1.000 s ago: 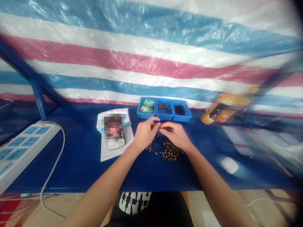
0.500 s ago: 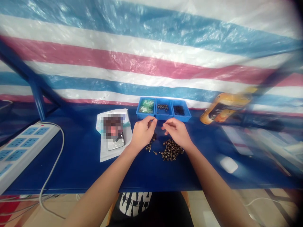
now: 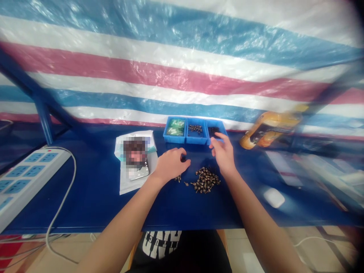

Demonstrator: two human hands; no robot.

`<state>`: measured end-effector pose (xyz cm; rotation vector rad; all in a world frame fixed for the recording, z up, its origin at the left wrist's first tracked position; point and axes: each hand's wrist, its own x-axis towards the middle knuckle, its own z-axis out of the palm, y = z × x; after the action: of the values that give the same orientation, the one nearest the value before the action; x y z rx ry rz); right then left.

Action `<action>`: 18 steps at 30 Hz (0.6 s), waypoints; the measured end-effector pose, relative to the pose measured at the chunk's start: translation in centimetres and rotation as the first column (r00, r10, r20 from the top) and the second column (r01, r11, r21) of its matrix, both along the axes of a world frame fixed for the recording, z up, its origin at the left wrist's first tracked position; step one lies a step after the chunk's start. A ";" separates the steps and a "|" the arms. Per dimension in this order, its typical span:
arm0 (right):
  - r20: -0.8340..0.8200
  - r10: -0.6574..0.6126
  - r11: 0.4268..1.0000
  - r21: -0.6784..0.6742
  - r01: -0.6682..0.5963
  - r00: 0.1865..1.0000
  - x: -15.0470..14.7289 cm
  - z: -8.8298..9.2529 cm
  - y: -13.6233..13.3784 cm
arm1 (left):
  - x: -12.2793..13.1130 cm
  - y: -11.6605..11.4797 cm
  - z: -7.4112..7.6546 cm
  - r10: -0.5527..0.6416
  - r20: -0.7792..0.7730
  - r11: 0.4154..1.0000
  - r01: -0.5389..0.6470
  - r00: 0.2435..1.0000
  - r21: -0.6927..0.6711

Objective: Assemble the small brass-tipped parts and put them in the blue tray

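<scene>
My left hand [image 3: 172,163] is low over the table with its thumb and curled fingers apart. It is nearest to a few small brass-and-black screw-like pieces [image 3: 178,178], which it partly covers. My right hand [image 3: 224,154] reaches to the right blue bin [image 3: 222,124], its fingers apart at the front edge over small black parts [image 3: 212,130]. Nothing can be made out between the fingers of either hand. Between my forearms lies a heap of brass-and-black screw-like pieces [image 3: 207,180]. The middle blue bin [image 3: 196,141] contains small metal parts.
The left blue bin [image 3: 174,139] holds a green-and-white packet. To the left, a phone [image 3: 139,173] lies on a white bag [image 3: 125,185], beyond a power strip [image 3: 31,174]. Toward the right are a white rounded case [image 3: 274,198] and an orange bottle [image 3: 264,129].
My hands have moved apart. The left one came down and opened above the table; the right one went right and forward to the right bin, its fingers spreading.
</scene>
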<state>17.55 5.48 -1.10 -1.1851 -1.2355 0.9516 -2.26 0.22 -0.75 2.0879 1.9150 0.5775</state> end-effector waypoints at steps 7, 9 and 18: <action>0.191 0.119 0.990 0.051 -0.131 0.974 -0.6 0.2 -0.7 | 0.0 0.0 -0.2 -0.074 -0.037 0.997 0.074 0.997 -0.002; 0.210 0.125 0.989 0.051 -0.139 0.970 -0.6 0.2 -0.8 | 0.1 0.0 -0.1 -0.069 -0.031 0.998 0.069 0.997 0.001; 0.309 0.201 0.974 0.042 -0.224 0.930 -0.9 -0.1 -1.0 | 0.3 0.1 -0.1 0.010 0.140 1.000 -0.014 0.990 0.027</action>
<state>16.66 4.52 -1.21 -1.1827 -1.6600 0.8908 -1.98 0.37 -0.90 1.9959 1.8526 0.7372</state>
